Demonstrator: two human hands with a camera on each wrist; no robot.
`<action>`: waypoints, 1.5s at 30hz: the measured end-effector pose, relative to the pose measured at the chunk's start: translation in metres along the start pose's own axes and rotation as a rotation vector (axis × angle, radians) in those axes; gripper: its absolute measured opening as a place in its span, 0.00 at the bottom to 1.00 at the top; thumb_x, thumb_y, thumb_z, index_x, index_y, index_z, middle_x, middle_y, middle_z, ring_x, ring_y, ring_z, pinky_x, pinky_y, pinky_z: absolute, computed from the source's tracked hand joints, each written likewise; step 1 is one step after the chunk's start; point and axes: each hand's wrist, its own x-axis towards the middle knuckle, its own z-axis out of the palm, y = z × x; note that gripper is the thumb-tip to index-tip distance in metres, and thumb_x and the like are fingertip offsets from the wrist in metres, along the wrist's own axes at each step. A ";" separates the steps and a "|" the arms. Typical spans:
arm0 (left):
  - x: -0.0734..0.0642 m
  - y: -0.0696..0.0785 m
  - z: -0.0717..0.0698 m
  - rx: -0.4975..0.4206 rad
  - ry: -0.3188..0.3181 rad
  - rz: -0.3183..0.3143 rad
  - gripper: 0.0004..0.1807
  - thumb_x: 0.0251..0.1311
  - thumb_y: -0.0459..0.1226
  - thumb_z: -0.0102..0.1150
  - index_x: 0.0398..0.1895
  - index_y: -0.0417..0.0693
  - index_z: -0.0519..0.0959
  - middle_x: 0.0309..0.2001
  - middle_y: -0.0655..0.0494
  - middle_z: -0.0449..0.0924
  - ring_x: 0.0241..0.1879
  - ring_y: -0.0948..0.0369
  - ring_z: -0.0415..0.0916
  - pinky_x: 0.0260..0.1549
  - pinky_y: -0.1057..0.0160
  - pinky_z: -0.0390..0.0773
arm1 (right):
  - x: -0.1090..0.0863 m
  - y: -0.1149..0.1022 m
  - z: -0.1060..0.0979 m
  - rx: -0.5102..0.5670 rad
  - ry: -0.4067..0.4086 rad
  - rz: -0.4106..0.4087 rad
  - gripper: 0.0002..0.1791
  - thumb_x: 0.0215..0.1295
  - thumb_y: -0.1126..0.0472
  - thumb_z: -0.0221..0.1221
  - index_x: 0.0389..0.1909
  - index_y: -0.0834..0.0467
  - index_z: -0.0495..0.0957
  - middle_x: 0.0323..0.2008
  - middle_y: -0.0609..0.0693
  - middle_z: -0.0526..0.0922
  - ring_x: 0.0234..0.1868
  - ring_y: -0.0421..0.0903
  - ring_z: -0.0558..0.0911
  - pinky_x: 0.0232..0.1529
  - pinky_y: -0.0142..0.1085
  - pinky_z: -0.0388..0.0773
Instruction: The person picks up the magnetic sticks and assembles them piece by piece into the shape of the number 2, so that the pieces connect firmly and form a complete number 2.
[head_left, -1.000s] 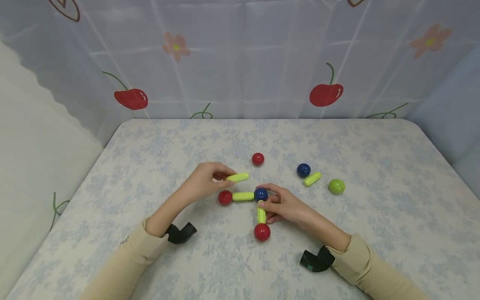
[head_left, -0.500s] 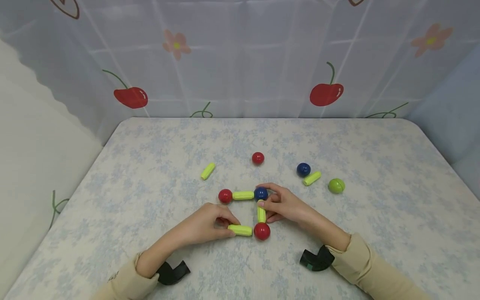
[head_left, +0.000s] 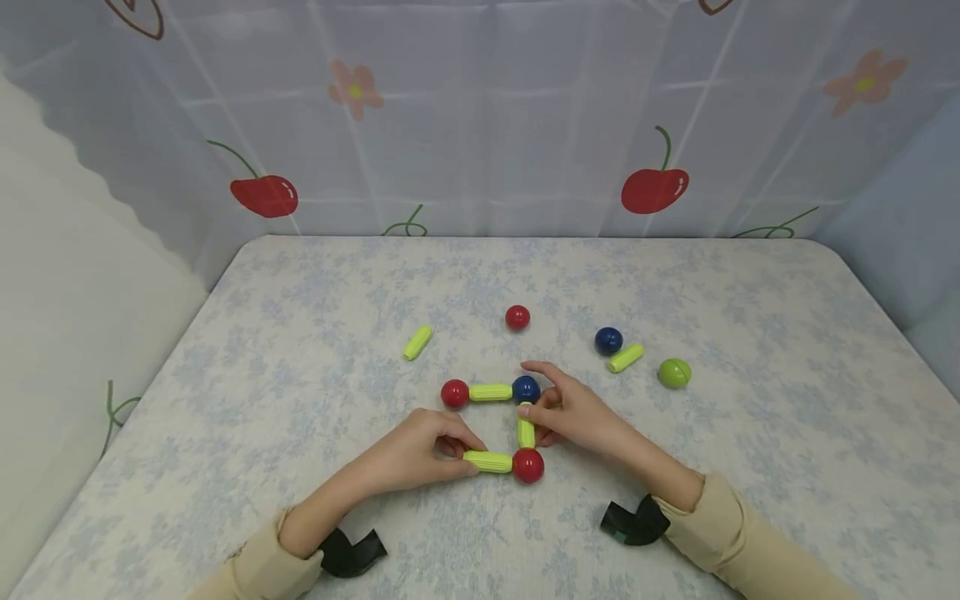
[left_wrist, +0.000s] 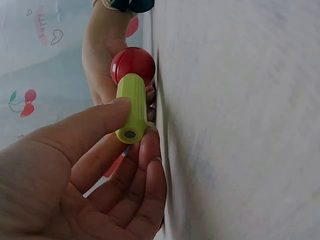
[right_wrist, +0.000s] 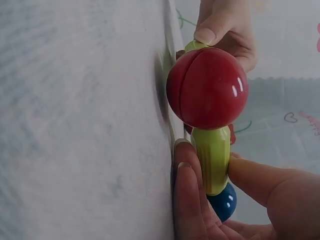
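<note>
My left hand point(head_left: 423, 450) pinches a yellow-green ribbed magnetic rod point(left_wrist: 132, 107) between thumb and fingers. The rod's far end meets the near red ball point(head_left: 528, 466), and a dark magnet disc shows in its free end in the left wrist view. My right hand point(head_left: 577, 412) pinches a second rod point(right_wrist: 211, 160), which runs from that red ball to a blue ball point(head_left: 526, 389). From the blue ball a third rod point(head_left: 491, 392) reaches left to another red ball point(head_left: 454, 393). Together they form a square with its left side open.
Behind the joined pieces lie a loose rod point(head_left: 417, 342) and a red ball point(head_left: 517, 317). Farther right are a blue ball point(head_left: 608, 341), a rod point(head_left: 626, 358) beside it and a green ball point(head_left: 675, 373). A patterned cloth covers the table point(head_left: 300, 292).
My left hand has come down toward me with its rod, which now meets the near red ball. A loose rod once hidden by that hand shows behind. My right index finger has lifted off the blue ball.
</note>
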 end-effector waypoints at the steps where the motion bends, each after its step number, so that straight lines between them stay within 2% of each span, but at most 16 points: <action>1: 0.000 -0.001 0.001 -0.006 0.000 0.001 0.08 0.53 0.31 0.67 0.37 0.45 0.85 0.32 0.67 0.78 0.31 0.68 0.75 0.35 0.67 0.77 | -0.001 0.000 0.000 -0.027 0.004 -0.013 0.36 0.65 0.63 0.59 0.69 0.64 0.52 0.24 0.54 0.79 0.23 0.50 0.81 0.26 0.42 0.80; 6: 0.001 -0.004 0.003 -0.024 0.002 0.002 0.08 0.53 0.32 0.67 0.38 0.46 0.85 0.32 0.67 0.78 0.31 0.68 0.75 0.35 0.67 0.77 | -0.011 -0.003 -0.003 -0.152 -0.012 -0.062 0.37 0.66 0.58 0.58 0.70 0.60 0.52 0.24 0.52 0.79 0.22 0.48 0.81 0.25 0.39 0.79; 12: 0.004 -0.002 0.003 -0.016 -0.001 0.020 0.09 0.54 0.32 0.66 0.39 0.46 0.84 0.33 0.67 0.79 0.31 0.68 0.75 0.34 0.67 0.76 | -0.037 -0.004 -0.005 -0.243 -0.135 -0.165 0.37 0.65 0.55 0.59 0.71 0.53 0.54 0.32 0.49 0.78 0.23 0.44 0.80 0.26 0.37 0.77; 15: 0.005 -0.001 0.003 -0.007 0.004 0.015 0.09 0.54 0.32 0.66 0.39 0.46 0.84 0.32 0.67 0.78 0.31 0.68 0.74 0.34 0.67 0.76 | -0.044 -0.004 -0.002 -0.322 -0.174 -0.226 0.33 0.63 0.51 0.60 0.68 0.50 0.62 0.35 0.45 0.75 0.26 0.40 0.77 0.28 0.34 0.75; 19: 0.005 0.000 0.002 -0.009 -0.003 0.003 0.09 0.53 0.32 0.67 0.39 0.46 0.85 0.32 0.67 0.78 0.31 0.67 0.74 0.33 0.67 0.76 | -0.047 -0.003 0.004 -0.417 -0.151 -0.258 0.24 0.59 0.49 0.63 0.57 0.47 0.75 0.33 0.41 0.71 0.26 0.37 0.72 0.27 0.31 0.72; 23: 0.006 -0.002 -0.003 -0.029 -0.048 0.003 0.09 0.54 0.33 0.66 0.40 0.47 0.84 0.34 0.66 0.79 0.32 0.67 0.75 0.35 0.67 0.77 | -0.047 -0.003 0.009 -0.434 -0.104 -0.239 0.20 0.58 0.49 0.64 0.52 0.45 0.79 0.32 0.39 0.71 0.26 0.37 0.70 0.25 0.31 0.70; 26: 0.006 -0.002 -0.013 -0.040 -0.067 -0.001 0.10 0.56 0.34 0.65 0.42 0.45 0.84 0.35 0.63 0.80 0.33 0.66 0.76 0.37 0.66 0.77 | -0.047 -0.002 0.010 -0.441 -0.096 -0.236 0.19 0.59 0.48 0.63 0.52 0.45 0.79 0.33 0.39 0.71 0.26 0.37 0.70 0.26 0.31 0.70; 28: 0.008 -0.002 -0.024 -0.033 -0.047 0.000 0.11 0.57 0.34 0.64 0.43 0.43 0.83 0.37 0.61 0.81 0.35 0.66 0.77 0.38 0.66 0.77 | -0.047 -0.002 0.010 -0.446 -0.097 -0.231 0.19 0.59 0.48 0.63 0.52 0.44 0.79 0.34 0.38 0.72 0.26 0.37 0.70 0.26 0.31 0.71; 31: 0.020 0.000 -0.048 0.032 0.034 0.013 0.11 0.59 0.33 0.62 0.45 0.40 0.82 0.39 0.58 0.82 0.36 0.64 0.77 0.38 0.65 0.77 | -0.047 -0.002 0.010 -0.447 -0.100 -0.214 0.19 0.59 0.48 0.63 0.52 0.44 0.78 0.34 0.39 0.72 0.27 0.37 0.71 0.27 0.32 0.71; 34: 0.036 -0.001 -0.075 0.144 0.151 0.032 0.13 0.59 0.33 0.61 0.47 0.38 0.81 0.41 0.52 0.81 0.38 0.60 0.77 0.39 0.62 0.76 | -0.046 -0.003 0.011 -0.433 -0.107 -0.188 0.19 0.59 0.49 0.63 0.52 0.44 0.78 0.34 0.39 0.72 0.27 0.38 0.71 0.27 0.32 0.71; 36: 0.044 -0.005 -0.091 0.246 0.230 -0.013 0.16 0.59 0.33 0.62 0.50 0.37 0.79 0.44 0.48 0.79 0.40 0.56 0.76 0.40 0.58 0.76 | -0.046 -0.003 0.012 -0.423 -0.114 -0.173 0.18 0.60 0.50 0.63 0.52 0.43 0.78 0.34 0.40 0.72 0.27 0.38 0.71 0.27 0.32 0.71; 38: 0.049 -0.014 -0.102 0.332 0.278 -0.110 0.20 0.58 0.35 0.63 0.53 0.38 0.77 0.46 0.44 0.77 0.41 0.53 0.74 0.40 0.55 0.74 | -0.045 -0.003 0.014 -0.417 -0.122 -0.166 0.18 0.60 0.50 0.63 0.52 0.43 0.78 0.34 0.40 0.72 0.27 0.39 0.71 0.27 0.32 0.72; 40: 0.051 -0.026 -0.108 0.395 0.275 -0.220 0.23 0.57 0.38 0.64 0.55 0.38 0.75 0.47 0.42 0.75 0.42 0.51 0.73 0.39 0.54 0.73 | -0.045 -0.002 0.015 -0.416 -0.125 -0.164 0.18 0.59 0.51 0.63 0.52 0.43 0.78 0.34 0.40 0.72 0.27 0.38 0.71 0.28 0.32 0.72; 42: 0.052 -0.037 -0.108 0.418 0.245 -0.298 0.24 0.56 0.40 0.65 0.54 0.39 0.76 0.45 0.42 0.75 0.40 0.51 0.72 0.38 0.54 0.73 | -0.045 -0.002 0.016 -0.419 -0.121 -0.166 0.18 0.59 0.51 0.64 0.52 0.43 0.78 0.34 0.40 0.72 0.27 0.38 0.71 0.28 0.32 0.72; 45: 0.053 -0.048 -0.106 0.415 0.233 -0.317 0.19 0.55 0.40 0.66 0.47 0.39 0.78 0.39 0.46 0.76 0.36 0.53 0.72 0.35 0.55 0.72 | -0.044 -0.002 0.016 -0.421 -0.113 -0.170 0.18 0.59 0.51 0.64 0.52 0.43 0.78 0.34 0.40 0.72 0.27 0.38 0.71 0.28 0.32 0.72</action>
